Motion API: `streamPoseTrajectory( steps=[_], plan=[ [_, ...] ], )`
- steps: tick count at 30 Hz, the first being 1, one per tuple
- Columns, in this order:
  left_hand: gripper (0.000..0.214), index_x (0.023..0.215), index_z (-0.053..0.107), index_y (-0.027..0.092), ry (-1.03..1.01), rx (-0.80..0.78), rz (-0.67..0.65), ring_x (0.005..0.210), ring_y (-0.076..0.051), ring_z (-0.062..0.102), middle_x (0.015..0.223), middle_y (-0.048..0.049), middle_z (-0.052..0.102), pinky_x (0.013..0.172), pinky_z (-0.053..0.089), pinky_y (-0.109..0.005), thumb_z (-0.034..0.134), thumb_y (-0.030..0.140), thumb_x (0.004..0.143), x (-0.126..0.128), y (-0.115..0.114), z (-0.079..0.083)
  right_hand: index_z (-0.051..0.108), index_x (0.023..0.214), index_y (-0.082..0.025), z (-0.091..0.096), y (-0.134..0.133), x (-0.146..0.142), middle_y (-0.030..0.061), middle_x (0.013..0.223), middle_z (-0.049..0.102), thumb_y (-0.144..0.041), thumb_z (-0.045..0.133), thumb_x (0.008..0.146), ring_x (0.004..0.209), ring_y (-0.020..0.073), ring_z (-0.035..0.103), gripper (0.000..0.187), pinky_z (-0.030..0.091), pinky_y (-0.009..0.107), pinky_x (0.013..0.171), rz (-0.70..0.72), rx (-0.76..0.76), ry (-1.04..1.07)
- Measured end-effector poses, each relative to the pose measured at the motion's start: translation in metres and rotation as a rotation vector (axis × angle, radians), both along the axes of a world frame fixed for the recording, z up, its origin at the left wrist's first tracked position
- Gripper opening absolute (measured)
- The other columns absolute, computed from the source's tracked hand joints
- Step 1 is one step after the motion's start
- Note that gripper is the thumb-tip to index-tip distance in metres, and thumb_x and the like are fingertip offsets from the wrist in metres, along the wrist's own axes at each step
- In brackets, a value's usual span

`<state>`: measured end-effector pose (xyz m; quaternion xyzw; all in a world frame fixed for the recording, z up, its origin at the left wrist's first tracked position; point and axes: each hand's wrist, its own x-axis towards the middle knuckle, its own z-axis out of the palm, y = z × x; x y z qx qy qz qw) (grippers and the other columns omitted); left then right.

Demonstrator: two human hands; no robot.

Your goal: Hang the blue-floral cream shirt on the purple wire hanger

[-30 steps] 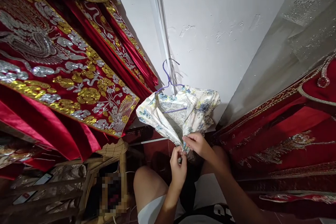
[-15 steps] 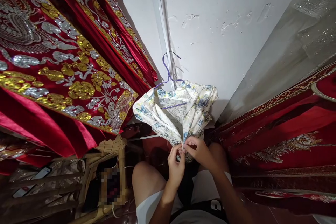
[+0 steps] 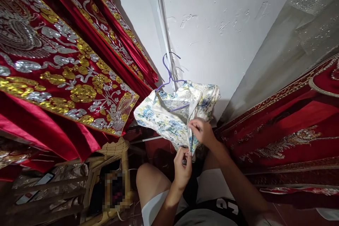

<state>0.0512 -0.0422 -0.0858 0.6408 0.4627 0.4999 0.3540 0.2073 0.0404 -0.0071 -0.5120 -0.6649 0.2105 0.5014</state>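
A white shirt with blue and yellow flowers (image 3: 164,120) hangs on a purple wire hanger (image 3: 169,77) hooked near a white pipe on the wall. My left hand (image 3: 182,167) pinches the lower front edge of the shirt, fingers closed on the cloth. Higher up, my right hand (image 3: 202,132) pinches the right front edge near the opening. Both hands are close together below the collar.
Red garments with gold and silver embroidery (image 3: 66,74) hang close on the left, more red embroidered cloth (image 3: 291,130) on the right. A wicker chair (image 3: 113,169) stands at the lower left. A white wall (image 3: 217,24) is straight ahead. My bare knees show below.
My right hand has moved up along the shirt's front edge, away from my left hand, which stays low. The left front panel now lies flatter and closed over.
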Motion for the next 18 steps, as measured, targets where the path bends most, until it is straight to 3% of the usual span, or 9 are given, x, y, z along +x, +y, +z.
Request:
streamPoseTrajectory(
  steps=[5,7,10,13,15,18],
  plan=[
    [0.021,0.079,0.062,0.018,0.02,0.075,0.016,0.067,-0.014,0.053,0.074,-0.002,0.056,0.061,0.043,-0.024,0.056,0.028,0.097,-0.002,-0.007,-0.005,0.065,0.09,-0.022,0.073,0.075,-0.012,-0.0035,0.058,0.048,-0.042,0.052,0.1,0.049,0.0121,0.041,0.026,0.033,0.026,0.05,-0.119,0.386,0.009],
    [0.019,0.081,0.064,0.018,0.025,0.079,0.052,0.066,-0.015,0.054,0.074,-0.0019,0.057,0.061,0.044,-0.024,0.057,0.028,0.096,-0.007,-0.008,-0.005,0.064,0.094,-0.021,0.092,0.084,-0.022,-0.005,0.058,0.045,-0.04,0.05,0.102,0.048,0.0106,0.039,0.026,0.031,0.025,0.05,-0.126,0.507,0.023],
    [0.019,0.082,0.066,0.018,0.026,0.058,0.031,0.066,-0.015,0.056,0.074,-0.0023,0.06,0.062,0.046,-0.024,0.06,0.03,0.096,-0.017,-0.006,0.004,0.064,0.093,-0.021,0.096,0.074,-0.033,-0.0058,0.056,0.045,-0.039,0.05,0.102,0.047,0.01,0.039,0.025,0.031,0.024,0.049,-0.108,0.528,-0.016],
    [0.015,0.093,0.07,0.018,0.022,0.09,-0.031,0.077,-0.018,0.065,0.086,-0.006,0.069,0.07,0.052,-0.028,0.061,0.03,0.097,-0.028,0.007,0.035,0.063,0.091,-0.021,0.085,0.056,-0.034,-0.0063,0.054,0.047,-0.036,0.051,0.101,0.045,0.01,0.042,0.021,0.032,0.023,0.048,-0.092,0.436,-0.039],
    [0.019,0.106,0.073,0.02,0.04,0.205,-0.03,0.086,-0.021,0.068,0.095,-0.0081,0.073,0.078,0.054,-0.032,0.06,0.031,0.098,-0.033,0.027,0.068,0.062,0.091,-0.022,0.079,0.047,-0.032,-0.0069,0.053,0.047,-0.034,0.052,0.1,0.043,0.0099,0.042,0.018,0.031,0.023,0.047,-0.069,0.406,-0.03],
    [0.027,0.121,0.071,0.021,0.056,0.395,0.077,0.091,-0.02,0.068,0.102,-0.0079,0.073,0.085,0.054,-0.035,0.057,0.031,0.101,-0.035,0.07,0.126,0.061,0.093,-0.022,0.079,0.039,-0.027,-0.0064,0.053,0.05,-0.035,0.052,0.101,0.043,0.0104,0.043,0.017,0.033,0.023,0.047,-0.054,0.412,-0.026]
  ],
)
